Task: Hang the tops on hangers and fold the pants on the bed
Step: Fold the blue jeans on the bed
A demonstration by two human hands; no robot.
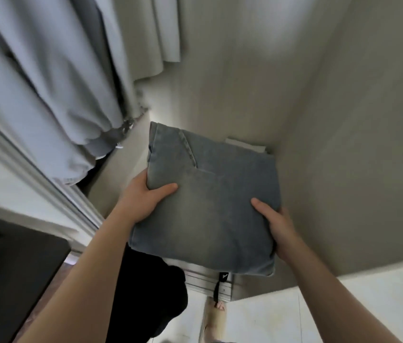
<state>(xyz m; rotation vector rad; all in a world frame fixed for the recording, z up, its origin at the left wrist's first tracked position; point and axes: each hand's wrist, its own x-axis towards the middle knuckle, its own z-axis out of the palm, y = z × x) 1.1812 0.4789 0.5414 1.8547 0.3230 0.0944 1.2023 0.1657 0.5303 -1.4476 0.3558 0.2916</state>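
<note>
Two hands hold one pair of folded jeans inside a wardrobe compartment, and the fold looks finished, so I judge this to be the putting-away step.

The risks, as I judge them: at the left, the hems of the hanging garments droop close to the jeans' far left corner and could catch it and drag the top layer open. In the middle, the stack is thick and held only at its two side edges, so it may sag and spill if either grip eases before it is fully resting. At the right, a white folded item peeks out from behind the far right edge and could be shoved askew.

The left hand grips the left edge, thumb flat on top, fingers hidden under the denim. The right hand grips the right edge the same way. Whether the jeans already rest on anything, I cannot tell.
</note>
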